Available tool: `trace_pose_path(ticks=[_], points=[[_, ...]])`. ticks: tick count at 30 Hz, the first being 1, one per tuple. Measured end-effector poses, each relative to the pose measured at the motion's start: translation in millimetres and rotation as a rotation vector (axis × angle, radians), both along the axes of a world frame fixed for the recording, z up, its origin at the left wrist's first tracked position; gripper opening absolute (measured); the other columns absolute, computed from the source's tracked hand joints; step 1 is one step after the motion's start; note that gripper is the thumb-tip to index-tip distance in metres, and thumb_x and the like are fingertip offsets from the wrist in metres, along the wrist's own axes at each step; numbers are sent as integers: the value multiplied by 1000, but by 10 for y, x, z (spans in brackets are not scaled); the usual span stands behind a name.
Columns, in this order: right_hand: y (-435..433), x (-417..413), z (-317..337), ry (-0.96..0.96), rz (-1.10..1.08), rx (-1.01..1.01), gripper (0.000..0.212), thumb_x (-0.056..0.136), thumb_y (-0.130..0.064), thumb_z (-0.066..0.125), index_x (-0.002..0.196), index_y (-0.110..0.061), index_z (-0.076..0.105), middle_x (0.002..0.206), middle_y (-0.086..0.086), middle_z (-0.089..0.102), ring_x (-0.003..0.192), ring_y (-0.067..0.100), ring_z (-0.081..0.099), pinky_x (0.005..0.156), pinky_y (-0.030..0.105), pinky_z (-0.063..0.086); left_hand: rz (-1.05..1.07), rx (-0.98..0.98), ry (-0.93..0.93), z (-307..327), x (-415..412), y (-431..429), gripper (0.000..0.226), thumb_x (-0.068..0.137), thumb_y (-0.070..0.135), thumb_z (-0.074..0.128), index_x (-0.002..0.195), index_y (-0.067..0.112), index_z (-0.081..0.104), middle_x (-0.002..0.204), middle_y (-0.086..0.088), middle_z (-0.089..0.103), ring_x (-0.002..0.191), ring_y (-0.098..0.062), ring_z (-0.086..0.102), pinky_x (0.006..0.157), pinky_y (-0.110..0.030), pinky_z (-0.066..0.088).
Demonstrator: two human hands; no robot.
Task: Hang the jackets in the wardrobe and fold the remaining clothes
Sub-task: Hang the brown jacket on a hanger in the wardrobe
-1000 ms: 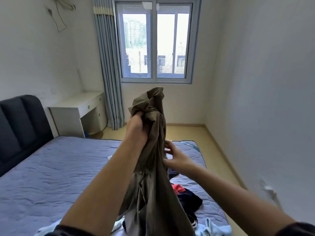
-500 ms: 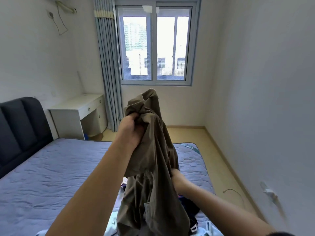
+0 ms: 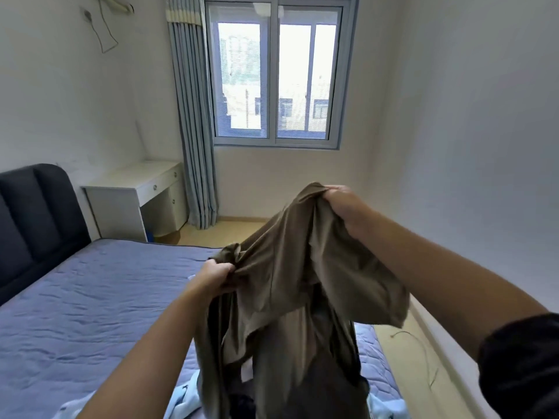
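Note:
An olive-brown garment [image 3: 290, 297] hangs in the air in front of me, above the foot of the bed. My left hand [image 3: 211, 279] is shut on a bunched part of its upper edge at the left. My right hand [image 3: 348, 204] grips another part of that edge higher up and to the right, so the cloth spreads between both hands. Its lower part drops out of view at the bottom. A pile of other clothes, light blue [image 3: 181, 397] and dark, lies on the bed beneath it, mostly hidden.
The bed with a blue-grey cover [image 3: 75, 313] and dark headboard [image 3: 33, 216] fills the left. A white desk [image 3: 133, 189] stands by the striped curtain [image 3: 193, 131] and window [image 3: 275, 77]. A thin cable [image 3: 423, 352] lies on the floor strip along the right wall.
My right hand has taken hold of the garment's edge and risen up to the right. My left hand has dropped lower, and the bunched cloth has opened out between them.

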State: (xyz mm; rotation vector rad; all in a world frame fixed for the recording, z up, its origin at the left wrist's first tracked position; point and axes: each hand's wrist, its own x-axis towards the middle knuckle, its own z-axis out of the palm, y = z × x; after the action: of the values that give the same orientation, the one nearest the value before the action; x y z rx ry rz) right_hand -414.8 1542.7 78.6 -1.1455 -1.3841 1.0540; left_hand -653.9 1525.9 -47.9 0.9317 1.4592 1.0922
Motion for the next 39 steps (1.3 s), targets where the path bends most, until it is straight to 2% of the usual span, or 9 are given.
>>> trace_pose_path(ticks=[4,6,8,11,18,22,26,33,39], points=[[13,-154,245,54,-18,10,35,93,5,39,68,-10,58,45,-1,58,35,5,52,40,13,43,-385,229,311,-16,296,-126,110,72,45,77,153,18,7,148,-1,35,135,-18,38,111,-39,36],[-9,-281,284,39,-15,11,34,93,5,40,66,-9,56,49,2,55,35,7,49,38,11,39,-472,355,414,-40,561,-162,124,63,55,77,153,25,-3,149,6,27,137,-9,30,114,-32,28],[-37,-413,303,24,0,15,34,93,3,41,67,-11,57,58,5,53,39,9,49,39,11,38,-453,397,536,-21,797,-99,91,79,41,70,149,14,19,139,4,38,127,-9,38,103,-23,35],[-37,-482,314,66,38,25,28,94,0,44,78,-11,63,69,7,58,54,14,54,47,15,47,-120,422,354,103,958,-31,10,96,11,50,97,5,59,78,1,57,88,-17,49,57,-10,41],[12,162,-420,-16,383,-212,42,93,-45,51,125,-19,57,125,4,62,113,18,60,101,33,46,198,261,-431,616,772,29,33,101,21,39,71,14,50,45,3,55,58,-16,48,41,-18,42],[-172,243,-832,-160,472,-377,20,88,-14,64,105,-4,63,96,10,69,84,17,67,80,28,55,138,294,-321,862,613,98,31,103,16,32,78,22,48,71,1,54,65,-15,52,49,-20,46],[-53,60,-482,344,205,-263,21,99,-8,44,83,-3,57,54,4,65,45,10,61,46,18,51,19,230,-180,938,513,159,22,99,25,47,84,13,58,69,-6,60,60,-16,56,47,-19,47],[108,521,137,241,246,-298,29,89,-42,57,91,-14,68,65,3,66,58,14,66,57,23,55,42,-76,173,255,-234,227,40,100,24,42,127,-4,51,127,-25,56,114,-37,55,102,-47,43],[218,626,377,14,175,-160,18,91,-6,57,99,-16,70,65,2,61,53,9,58,53,19,54,181,-181,167,-122,-504,269,31,97,3,31,115,-10,52,100,-29,60,87,-37,58,84,-44,46]])
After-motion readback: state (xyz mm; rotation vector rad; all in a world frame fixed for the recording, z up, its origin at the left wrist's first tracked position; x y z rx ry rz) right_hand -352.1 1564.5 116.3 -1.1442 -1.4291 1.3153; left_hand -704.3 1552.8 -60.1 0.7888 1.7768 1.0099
